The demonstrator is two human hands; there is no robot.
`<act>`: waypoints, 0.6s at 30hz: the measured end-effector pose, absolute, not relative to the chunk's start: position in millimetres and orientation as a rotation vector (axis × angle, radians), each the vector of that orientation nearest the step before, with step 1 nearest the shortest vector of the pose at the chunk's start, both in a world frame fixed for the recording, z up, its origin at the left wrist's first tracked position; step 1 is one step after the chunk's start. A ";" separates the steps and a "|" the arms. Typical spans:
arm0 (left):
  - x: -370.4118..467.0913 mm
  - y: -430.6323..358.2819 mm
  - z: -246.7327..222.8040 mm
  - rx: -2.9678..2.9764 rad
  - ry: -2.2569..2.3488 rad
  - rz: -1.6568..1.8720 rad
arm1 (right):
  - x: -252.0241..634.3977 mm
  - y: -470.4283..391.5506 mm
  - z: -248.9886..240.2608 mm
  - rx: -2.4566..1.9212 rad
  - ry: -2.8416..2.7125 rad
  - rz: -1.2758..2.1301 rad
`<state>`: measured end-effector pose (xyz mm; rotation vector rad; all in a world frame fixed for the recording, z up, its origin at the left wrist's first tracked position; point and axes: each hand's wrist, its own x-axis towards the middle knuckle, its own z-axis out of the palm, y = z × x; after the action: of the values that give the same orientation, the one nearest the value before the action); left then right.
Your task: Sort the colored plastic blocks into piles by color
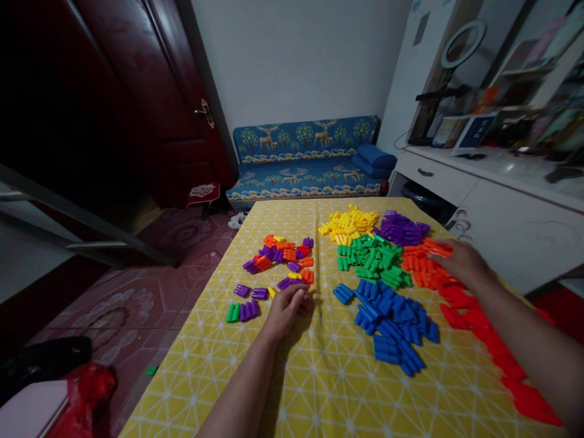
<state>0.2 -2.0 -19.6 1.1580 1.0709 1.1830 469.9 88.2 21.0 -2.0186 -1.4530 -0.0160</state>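
My left hand (287,308) rests on the table, its fingers curled inward, beside a loose group of mixed plastic building pieces; whatever they hold is hidden. Just past its fingertips lie purple pieces (288,283) and an orange piece (308,277). A green piece (233,313) touches a purple one (249,311) to its left. My right hand (458,261) reaches into the orange pile (417,264), thumb and fingers closing around an orange piece at its edge. Beneath my right forearm runs a long strip of red pieces (493,340).
Yellow (349,223), purple (401,229), green (374,258) and blue (392,316) piles cover the right part of the patterned tablecloth (314,389). A stray green piece (152,370) lies on the floor. Beyond are a blue sofa (301,173) and a white cabinet (511,219).
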 end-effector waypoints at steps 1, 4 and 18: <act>0.4 -2.0 -19.5 1.157 1.072 1.188 | 466.1 86.7 23.2 -1.989 -1.461 -0.067; 0.9 -2.1 -16.7 1.168 1.079 1.180 | 432.3 77.2 33.8 -1.770 -1.507 -0.243; -26.6 -3.5 -1.9 1.743 1.719 1.458 | 122.0 -24.5 -12.5 -1.180 -1.656 0.618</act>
<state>-26.6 -3.5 -1.9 1.7430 1.7188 1.4576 122.0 -24.5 -12.5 -1.1803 -1.6556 0.6180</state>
